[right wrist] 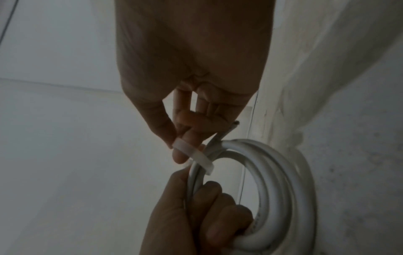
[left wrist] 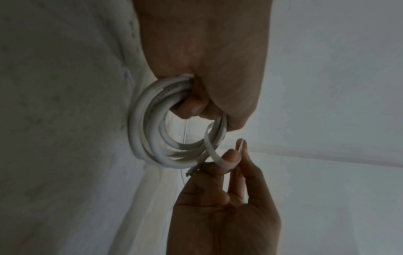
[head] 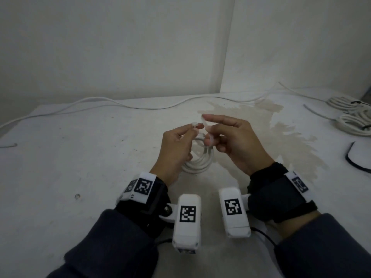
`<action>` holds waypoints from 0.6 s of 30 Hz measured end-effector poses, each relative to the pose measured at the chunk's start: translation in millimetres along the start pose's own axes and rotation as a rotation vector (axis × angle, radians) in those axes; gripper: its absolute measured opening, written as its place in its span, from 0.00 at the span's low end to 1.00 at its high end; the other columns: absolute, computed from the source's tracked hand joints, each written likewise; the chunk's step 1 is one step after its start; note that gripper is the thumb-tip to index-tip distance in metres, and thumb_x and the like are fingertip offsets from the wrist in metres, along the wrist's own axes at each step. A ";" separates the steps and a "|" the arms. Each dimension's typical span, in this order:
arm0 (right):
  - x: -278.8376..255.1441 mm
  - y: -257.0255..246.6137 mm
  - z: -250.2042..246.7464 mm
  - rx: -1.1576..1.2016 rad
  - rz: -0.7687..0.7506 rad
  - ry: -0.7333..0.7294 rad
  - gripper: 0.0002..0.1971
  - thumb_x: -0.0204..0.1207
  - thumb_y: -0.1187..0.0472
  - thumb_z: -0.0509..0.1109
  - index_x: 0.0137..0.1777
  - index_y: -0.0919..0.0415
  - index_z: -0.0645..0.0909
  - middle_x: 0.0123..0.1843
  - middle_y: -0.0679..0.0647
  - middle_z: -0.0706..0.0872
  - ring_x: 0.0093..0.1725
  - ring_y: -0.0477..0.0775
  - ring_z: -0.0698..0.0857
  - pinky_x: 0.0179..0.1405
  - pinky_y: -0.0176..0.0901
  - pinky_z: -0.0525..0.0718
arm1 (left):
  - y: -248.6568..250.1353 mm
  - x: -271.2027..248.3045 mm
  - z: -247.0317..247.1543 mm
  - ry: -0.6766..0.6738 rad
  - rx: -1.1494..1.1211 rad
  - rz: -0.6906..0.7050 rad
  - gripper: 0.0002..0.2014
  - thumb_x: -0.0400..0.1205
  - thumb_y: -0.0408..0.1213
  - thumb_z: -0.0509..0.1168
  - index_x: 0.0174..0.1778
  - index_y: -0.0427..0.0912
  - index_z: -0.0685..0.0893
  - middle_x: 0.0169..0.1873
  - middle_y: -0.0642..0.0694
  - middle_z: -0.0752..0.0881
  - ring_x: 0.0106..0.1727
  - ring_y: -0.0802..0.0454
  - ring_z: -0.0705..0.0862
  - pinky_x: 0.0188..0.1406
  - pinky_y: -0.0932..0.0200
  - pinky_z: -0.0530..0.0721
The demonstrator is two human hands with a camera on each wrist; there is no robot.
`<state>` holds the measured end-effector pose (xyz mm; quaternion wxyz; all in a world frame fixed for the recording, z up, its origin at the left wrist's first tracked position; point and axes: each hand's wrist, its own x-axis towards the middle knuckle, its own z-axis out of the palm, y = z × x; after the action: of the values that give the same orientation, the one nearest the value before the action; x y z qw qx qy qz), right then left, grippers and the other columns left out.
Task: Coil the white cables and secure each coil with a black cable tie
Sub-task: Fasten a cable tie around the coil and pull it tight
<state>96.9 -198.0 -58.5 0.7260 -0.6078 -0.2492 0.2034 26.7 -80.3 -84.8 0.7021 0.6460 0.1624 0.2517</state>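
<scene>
Head view: tied coils [head: 350,115] far right.

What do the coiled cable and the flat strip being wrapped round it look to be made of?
Coiled cable: smooth white plastic sheath, probably PVC; faint sheen, printed lettering, bare strands at its cut end. Flat strip: thin pale band, likely flexible plastic; it bends round a fingertip of the right hand.

part of white coil [head: 197,164] hidden behind left hand [head: 174,149], tied coils [head: 353,115] cut by right edge
</scene>
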 end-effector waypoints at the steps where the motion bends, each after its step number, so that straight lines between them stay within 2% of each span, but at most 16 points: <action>1: 0.1 0.7 1.6 -0.041 -0.019 0.009 0.11 0.76 0.73 0.68 0.54 0.62 0.88 0.27 0.54 0.86 0.24 0.47 0.84 0.18 0.32 0.69 | -0.2 -0.1 0.3 -0.001 0.002 0.007 0.09 0.84 0.33 0.62 0.51 0.42 0.89 0.14 0.58 0.67 0.17 0.61 0.63 0.17 0.66 0.63; 3: 0.3 2.0 4.0 -0.102 -0.066 0.022 0.08 0.76 0.72 0.70 0.50 0.66 0.89 0.25 0.55 0.85 0.22 0.48 0.81 0.17 0.30 0.70 | -0.3 -0.1 0.5 -0.009 0.007 0.022 0.09 0.85 0.32 0.61 0.51 0.41 0.88 0.12 0.57 0.68 0.15 0.62 0.64 0.17 0.67 0.64; 6: 0.0 2.6 4.2 -0.117 -0.100 0.026 0.06 0.75 0.72 0.71 0.49 0.70 0.88 0.24 0.54 0.85 0.22 0.51 0.78 0.19 0.28 0.74 | -0.7 -1.4 0.3 -0.021 0.013 0.048 0.09 0.85 0.32 0.61 0.49 0.42 0.88 0.13 0.58 0.67 0.16 0.62 0.63 0.18 0.66 0.64; 8: -0.2 2.4 3.7 -0.105 -0.108 0.023 0.06 0.74 0.72 0.72 0.49 0.70 0.88 0.27 0.62 0.83 0.27 0.59 0.77 0.19 0.27 0.75 | 0.1 -2.4 0.6 -0.030 0.013 0.061 0.09 0.85 0.32 0.61 0.49 0.43 0.88 0.13 0.57 0.68 0.16 0.62 0.63 0.18 0.65 0.63; 10: -0.4 2.7 3.7 -0.092 -0.109 0.016 0.05 0.74 0.72 0.72 0.48 0.69 0.88 0.29 0.64 0.82 0.32 0.63 0.75 0.19 0.27 0.75 | 2.1 -3.7 1.2 -0.035 0.028 0.070 0.10 0.85 0.32 0.60 0.50 0.44 0.87 0.12 0.57 0.71 0.15 0.62 0.65 0.18 0.66 0.64; 16: 2.3 4.8 1.5 -0.123 -0.116 0.017 0.04 0.74 0.70 0.73 0.47 0.66 0.88 0.25 0.61 0.82 0.23 0.55 0.80 0.18 0.31 0.72 | 3.6 -4.0 1.3 -0.055 0.081 0.098 0.10 0.85 0.32 0.61 0.55 0.41 0.88 0.13 0.58 0.75 0.16 0.63 0.67 0.17 0.66 0.65; 18: 3.3 6.0 0.9 -0.132 -0.111 0.006 0.05 0.75 0.69 0.73 0.50 0.66 0.87 0.26 0.62 0.81 0.22 0.50 0.82 0.18 0.32 0.71 | 4.2 -4.6 1.3 -0.068 0.096 0.113 0.10 0.86 0.34 0.61 0.53 0.40 0.88 0.14 0.59 0.76 0.16 0.63 0.67 0.17 0.66 0.65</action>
<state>99.0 -194.2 -63.8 0.6952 -0.6402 -0.2934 0.1441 23.0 -83.8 -80.9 0.6599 0.6954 0.1136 0.2608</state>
